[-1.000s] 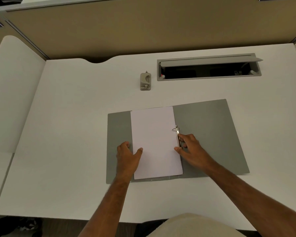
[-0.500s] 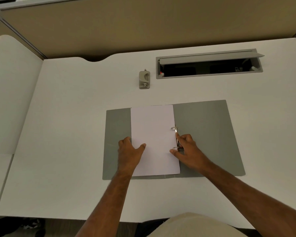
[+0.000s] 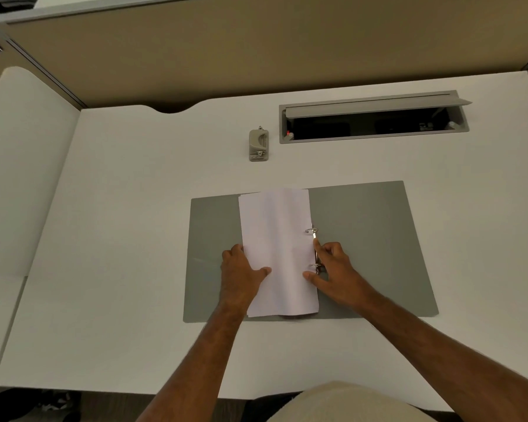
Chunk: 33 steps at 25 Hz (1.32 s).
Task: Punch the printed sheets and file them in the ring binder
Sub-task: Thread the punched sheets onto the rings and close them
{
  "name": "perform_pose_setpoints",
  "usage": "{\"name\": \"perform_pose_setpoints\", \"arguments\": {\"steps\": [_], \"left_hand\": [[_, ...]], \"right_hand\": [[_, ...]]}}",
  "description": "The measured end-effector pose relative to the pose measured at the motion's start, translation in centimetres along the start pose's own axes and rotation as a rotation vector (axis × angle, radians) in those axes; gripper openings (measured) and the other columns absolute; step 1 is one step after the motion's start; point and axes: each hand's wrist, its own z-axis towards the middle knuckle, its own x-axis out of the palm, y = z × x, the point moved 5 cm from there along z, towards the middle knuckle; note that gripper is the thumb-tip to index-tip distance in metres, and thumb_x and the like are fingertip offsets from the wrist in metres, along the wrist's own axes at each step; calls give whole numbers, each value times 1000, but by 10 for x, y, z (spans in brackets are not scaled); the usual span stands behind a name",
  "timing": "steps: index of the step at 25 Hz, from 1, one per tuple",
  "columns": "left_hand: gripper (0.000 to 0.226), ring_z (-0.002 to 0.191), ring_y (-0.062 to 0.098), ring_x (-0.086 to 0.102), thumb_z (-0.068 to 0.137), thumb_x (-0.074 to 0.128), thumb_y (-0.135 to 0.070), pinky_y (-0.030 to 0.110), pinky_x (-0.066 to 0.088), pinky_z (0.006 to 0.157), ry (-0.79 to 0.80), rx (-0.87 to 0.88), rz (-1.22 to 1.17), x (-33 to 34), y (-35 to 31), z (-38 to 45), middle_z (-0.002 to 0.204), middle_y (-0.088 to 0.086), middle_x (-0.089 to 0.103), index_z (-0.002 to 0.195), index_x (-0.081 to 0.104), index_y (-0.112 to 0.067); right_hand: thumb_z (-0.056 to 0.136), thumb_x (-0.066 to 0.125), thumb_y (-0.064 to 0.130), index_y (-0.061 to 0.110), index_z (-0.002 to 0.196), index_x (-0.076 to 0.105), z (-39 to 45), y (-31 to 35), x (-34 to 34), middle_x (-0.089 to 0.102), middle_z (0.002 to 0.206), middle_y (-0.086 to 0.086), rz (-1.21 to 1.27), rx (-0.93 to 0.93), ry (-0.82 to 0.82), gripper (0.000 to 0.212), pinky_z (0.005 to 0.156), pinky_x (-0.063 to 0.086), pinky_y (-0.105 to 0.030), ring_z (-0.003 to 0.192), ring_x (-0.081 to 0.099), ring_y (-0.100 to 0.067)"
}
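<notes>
White tabletop [image 3: 119,269] carries the grey ring binder [image 3: 378,254], lying open and flat. The printed sheets [image 3: 276,254] sit on its left half, right edge at the rings [image 3: 313,231]. Left hand [image 3: 241,275] grips the sheets' left edge, thumb on top. Right hand [image 3: 336,266] pinches at the ring mechanism, thumb on the paper. Hole punch [image 3: 258,145] sits beyond, well apart.

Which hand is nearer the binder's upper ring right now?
Right. The right hand sits just below the upper ring; the left hand grips the sheets' far left edge.
</notes>
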Motion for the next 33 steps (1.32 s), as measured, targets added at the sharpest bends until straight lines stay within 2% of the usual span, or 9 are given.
{"name": "perform_pose_setpoints", "arguments": {"steps": [3,7,11,16,20,22,24,28,33], "left_hand": [[76,123,27,53,82,80,-48,43,50,101,4,2,-35,4,-6,-2,133,8,47,139,46,-11],[64,118,25,57,94,51,-66,41,52,98,-3,50,-64,6,-27,-10,131,4,52,131,55,-15],[75,111,22,65,90,31,-81,40,57,93,32,122,-107,9,-49,-20,124,0,64,126,56,-20],[80,126,24,59,90,63,-64,42,53,101,154,82,-209,15,-63,-26,145,3,54,151,37,-20],[62,110,17,63,92,68,-51,34,55,90,169,50,-374,14,-67,-24,133,0,61,142,47,-22],[54,103,15,63,92,69,-46,31,54,85,172,32,-424,12,-68,-23,124,-3,63,137,50,-22],[49,101,14,65,92,71,-44,32,55,84,180,16,-469,12,-69,-23,119,-5,64,133,53,-24],[38,98,10,68,90,72,-41,31,58,83,222,36,-522,16,-77,-24,118,-4,69,122,56,-29],[46,101,11,68,91,73,-43,29,58,84,279,101,-507,31,-99,-32,120,-4,68,130,54,-25]], "right_hand": [[95,63,40,18,159,24,0,1,0,34,120,0,-3,-23,-21,78,107,41,-30,109,48,-20],[102,54,31,13,157,28,1,5,-4,36,118,-3,-18,-38,-49,64,107,40,-31,102,49,-18],[104,49,28,15,157,28,1,5,-5,37,119,-2,-4,-11,-10,59,104,42,-30,103,49,-17],[103,46,11,15,144,40,-4,5,-15,45,120,-5,175,-12,-8,42,93,39,-21,106,51,-18],[99,51,4,21,133,40,-5,-8,-28,53,111,-4,290,24,6,39,86,50,-26,94,58,-17],[99,52,5,23,129,44,-8,-15,-38,57,101,-9,290,47,-40,36,78,50,-32,80,56,-16],[101,52,11,20,124,51,-12,-25,-52,59,91,-12,240,59,-102,25,71,49,-28,72,55,-16],[101,55,16,18,117,57,-13,-39,-70,61,92,-9,216,86,-119,16,72,48,-25,78,60,-23],[101,57,23,21,113,57,-11,-42,-69,62,94,-5,218,125,-93,13,74,49,-23,82,61,-18]]}}
